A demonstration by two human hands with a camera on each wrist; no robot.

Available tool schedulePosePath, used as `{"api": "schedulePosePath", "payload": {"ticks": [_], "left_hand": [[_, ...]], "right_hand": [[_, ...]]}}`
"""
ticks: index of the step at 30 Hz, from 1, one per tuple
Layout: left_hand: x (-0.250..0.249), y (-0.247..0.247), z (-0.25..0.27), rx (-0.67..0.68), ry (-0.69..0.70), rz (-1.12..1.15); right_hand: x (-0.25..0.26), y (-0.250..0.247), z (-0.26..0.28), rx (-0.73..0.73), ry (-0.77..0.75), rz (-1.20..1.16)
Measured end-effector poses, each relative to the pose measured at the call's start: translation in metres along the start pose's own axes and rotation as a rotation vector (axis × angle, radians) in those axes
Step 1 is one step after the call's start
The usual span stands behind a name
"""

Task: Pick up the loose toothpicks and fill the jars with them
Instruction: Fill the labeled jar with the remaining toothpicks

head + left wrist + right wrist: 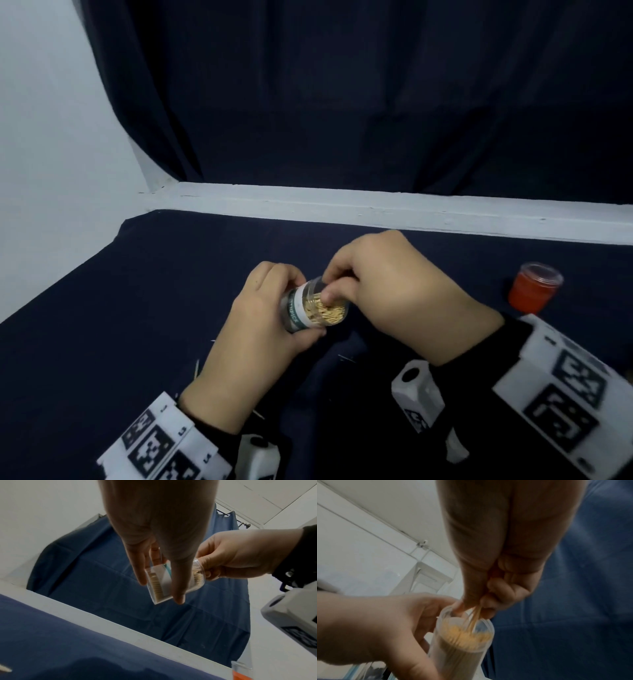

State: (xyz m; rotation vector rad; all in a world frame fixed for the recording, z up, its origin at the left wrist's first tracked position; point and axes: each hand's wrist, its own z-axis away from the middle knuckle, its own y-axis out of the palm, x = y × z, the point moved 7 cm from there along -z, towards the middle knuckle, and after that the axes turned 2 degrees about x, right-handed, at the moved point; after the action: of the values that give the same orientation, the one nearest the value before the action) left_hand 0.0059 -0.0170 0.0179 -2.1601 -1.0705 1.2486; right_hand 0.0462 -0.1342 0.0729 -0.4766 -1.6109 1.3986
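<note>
My left hand [274, 308] grips a clear toothpick jar [310, 308] with a white and green label, lifted off the table and tilted toward my right hand. The jar [462, 639] is packed with pale toothpicks. At its open mouth my right hand [339, 284] pinches a small bunch of toothpicks [475, 616], their ends dipping into the jar. In the left wrist view the jar [164, 580] shows between my left fingers [178, 585], with the right hand [228, 559] at its rim. A few loose toothpicks [197, 368] lie on the dark cloth near my left wrist.
A red jar with a clear cap [534, 287] stands on the dark tablecloth [137, 291] to the right. A white ledge [376, 209] runs along the table's far edge, with a dark curtain [342, 102] behind it and a white wall at the left.
</note>
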Motion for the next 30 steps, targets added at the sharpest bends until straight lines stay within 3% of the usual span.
{"api": "schedulePosePath", "payload": {"ticks": [4, 13, 20, 24, 28, 30], "left_hand": [[-0.014, 0.016, -0.008, -0.013, 0.004, 0.071], [-0.058, 0.066, -0.013, 0.097, 0.085, 0.174], [-0.077, 0.086, -0.014, 0.116, 0.131, 0.212], [-0.088, 0.095, -0.013, 0.150, 0.198, 0.204], [-0.085, 0.095, -0.016, 0.121, 0.161, 0.249], [-0.084, 0.096, -0.017, 0.118, 0.144, 0.264]], "right_hand": [[-0.045, -0.011, 0.026, -0.232, 0.076, -0.372], [-0.095, -0.023, 0.072, -0.555, 0.058, -0.547], [-0.125, -0.012, 0.090, -0.422, 0.146, -0.569], [-0.130, -0.009, 0.097, -0.511, 0.147, -0.553], [-0.158, -0.017, 0.110, -0.690, 0.231, -0.532], [-0.174, -0.004, 0.107, -0.527, 0.339, -0.346]]}}
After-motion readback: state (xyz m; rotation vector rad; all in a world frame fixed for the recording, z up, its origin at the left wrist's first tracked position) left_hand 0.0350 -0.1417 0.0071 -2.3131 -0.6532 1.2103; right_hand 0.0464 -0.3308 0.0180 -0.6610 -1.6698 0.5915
